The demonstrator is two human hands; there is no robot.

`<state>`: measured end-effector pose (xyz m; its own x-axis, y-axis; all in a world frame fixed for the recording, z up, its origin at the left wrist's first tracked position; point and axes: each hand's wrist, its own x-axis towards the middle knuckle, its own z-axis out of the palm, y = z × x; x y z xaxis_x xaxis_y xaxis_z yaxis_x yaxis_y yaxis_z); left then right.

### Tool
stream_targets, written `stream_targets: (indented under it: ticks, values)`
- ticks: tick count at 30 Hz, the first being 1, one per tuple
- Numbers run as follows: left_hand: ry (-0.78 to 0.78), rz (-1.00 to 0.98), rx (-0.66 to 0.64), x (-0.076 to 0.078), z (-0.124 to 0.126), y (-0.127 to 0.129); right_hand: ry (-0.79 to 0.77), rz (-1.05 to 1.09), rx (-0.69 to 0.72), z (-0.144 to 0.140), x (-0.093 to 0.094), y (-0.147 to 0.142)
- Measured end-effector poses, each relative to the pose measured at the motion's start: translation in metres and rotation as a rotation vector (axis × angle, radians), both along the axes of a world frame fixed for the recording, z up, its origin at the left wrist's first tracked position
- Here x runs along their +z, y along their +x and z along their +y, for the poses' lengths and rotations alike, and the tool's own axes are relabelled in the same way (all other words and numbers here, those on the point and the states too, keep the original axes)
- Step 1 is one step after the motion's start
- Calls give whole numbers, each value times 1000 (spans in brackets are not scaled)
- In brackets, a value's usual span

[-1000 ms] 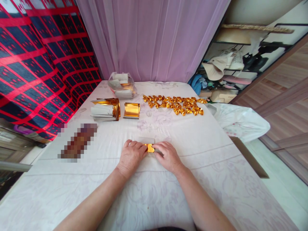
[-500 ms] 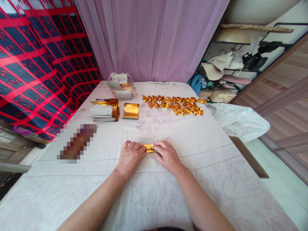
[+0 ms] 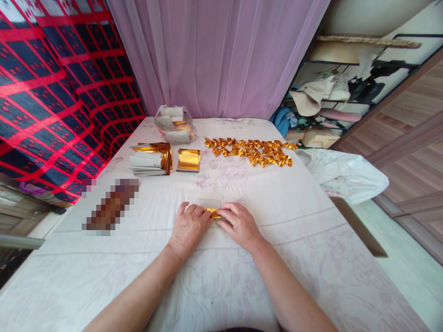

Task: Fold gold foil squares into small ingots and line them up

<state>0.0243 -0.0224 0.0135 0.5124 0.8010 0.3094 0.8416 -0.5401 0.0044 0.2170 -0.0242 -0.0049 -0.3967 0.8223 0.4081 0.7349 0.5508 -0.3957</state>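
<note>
In hand: your left hand [image 3: 188, 226] and right hand [image 3: 238, 224] fingers pinched on 1 half-folded gold foil sheet [image 3: 212, 213]; folded gold pieces [image 3: 251, 151] heaped well beyond fingertips, unfolded foil stack [image 3: 152, 158] remaining

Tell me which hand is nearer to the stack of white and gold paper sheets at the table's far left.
Left. The left hand lies below and right of the stack of white and gold paper sheets; the right hand is farther right.

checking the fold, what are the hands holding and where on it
Left hand and right hand pinch a small gold foil paper by its two ends, against the tablecloth.
</note>
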Motion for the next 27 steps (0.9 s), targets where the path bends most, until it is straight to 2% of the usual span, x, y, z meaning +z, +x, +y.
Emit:
stream_targets:
  ticks: [6,13,19,23,27]
  values:
    - [11,-44,-33,0,-4,-9,88,-49,17,0,4,-4]
    - [-73,-43,-44,-4,-22,-21,35,-87,119,-7,5,-13]
    - [-154,-116,-50,-12,-23,-28,21,-91,72,-6,2,-14]
    - [-190,-162,-24,-9,-22,-26,5,-92,88,-6,2,-13]
    - [-216,-187,-7,-6,-21,-23,3,-94,46,-5,0,-15]
